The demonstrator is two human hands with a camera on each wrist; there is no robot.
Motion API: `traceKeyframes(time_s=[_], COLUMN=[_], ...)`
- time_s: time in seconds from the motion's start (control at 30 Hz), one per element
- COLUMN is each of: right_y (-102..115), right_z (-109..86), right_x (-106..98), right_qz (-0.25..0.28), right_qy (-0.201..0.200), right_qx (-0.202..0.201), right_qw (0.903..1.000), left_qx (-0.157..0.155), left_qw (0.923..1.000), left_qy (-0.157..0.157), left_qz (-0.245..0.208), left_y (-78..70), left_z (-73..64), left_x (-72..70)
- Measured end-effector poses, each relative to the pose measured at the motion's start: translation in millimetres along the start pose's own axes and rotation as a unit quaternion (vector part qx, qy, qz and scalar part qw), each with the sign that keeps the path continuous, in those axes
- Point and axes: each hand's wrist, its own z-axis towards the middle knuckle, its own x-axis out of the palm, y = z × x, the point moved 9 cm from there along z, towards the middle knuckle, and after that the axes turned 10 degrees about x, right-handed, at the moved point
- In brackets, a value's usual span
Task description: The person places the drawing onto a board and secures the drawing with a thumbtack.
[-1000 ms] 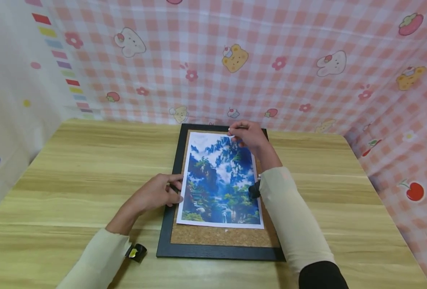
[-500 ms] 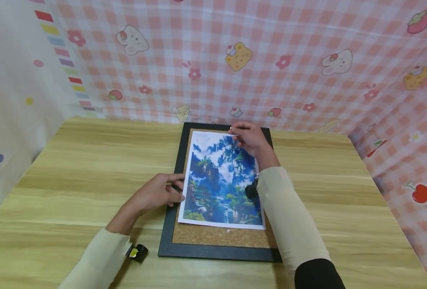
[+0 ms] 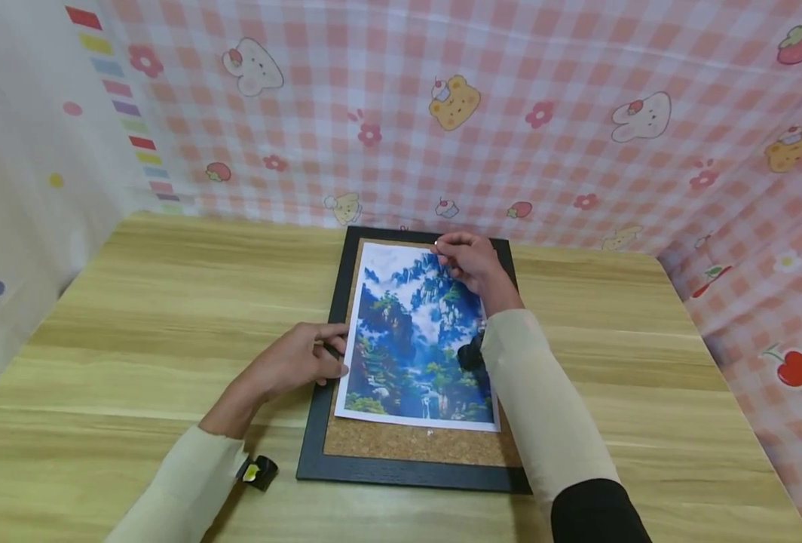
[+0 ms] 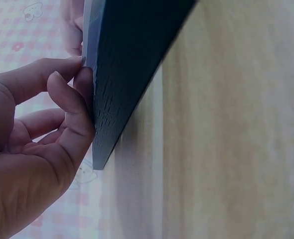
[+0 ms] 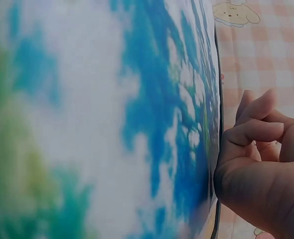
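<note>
The landscape print [image 3: 401,339] lies lengthwise, top toward the cloth [image 3: 387,90].

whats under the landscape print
A cork board in a black frame: bare cork shows as a strip below the print and a thinner one along its left edge. The print covers the rest, so anything behind its middle cannot be seen.

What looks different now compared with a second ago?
Very little: the head view has shifted slightly, and the right hand may have dipped a touch. Nothing was visibly gripped or let go. Unchanged: that hand pinches a tiny pale object; the left hand touches the left edge of the mountain print, which lies on the framed corkboard.
</note>
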Motion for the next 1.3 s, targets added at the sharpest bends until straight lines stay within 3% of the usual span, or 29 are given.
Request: traceKeyframes(time_s=[0.3, 1.3], right_y=[5.8, 0.8], right_z=[3.2, 9.9], right_x=[4.7, 7.9], right_qz=[-0.045, -0.123], right_qy=[-0.012, -0.048], right_qx=[-0.007, 0.019], right_qw=[0.9989, 0.9911], left_qx=[0.002, -0.007], left_qw=[0.9999, 0.9999], left_qy=[0.005, -0.001], left_qz=[0.014, 0.007], left_y=[-6.6, 1.8], left_z=[2.0, -3.1], left_x=[-3.6, 0.4])
